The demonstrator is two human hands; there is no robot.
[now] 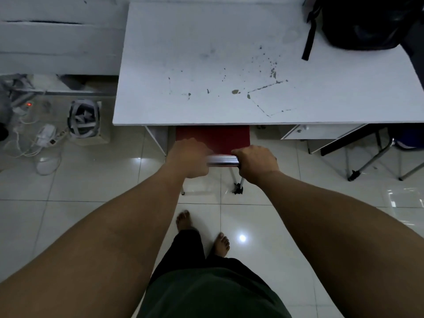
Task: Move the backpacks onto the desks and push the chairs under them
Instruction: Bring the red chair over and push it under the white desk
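Both my hands, left hand [188, 157] and right hand [257, 162], clamp the chrome back rail of the red chair [213, 138], its seat partly under the tabletop [206, 65]. A black backpack [367, 21] already sits up top. Next, I judge, a straight shove forward.

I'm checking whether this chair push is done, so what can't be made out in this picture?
Head view:
- Front of the red chair: hidden under the desk.
- Backpack: cut off by the top and right edges.
- Left hand: blurred, grip on the chair's metal bar unclear.
- Right hand: fingers curl under the bar, out of sight.
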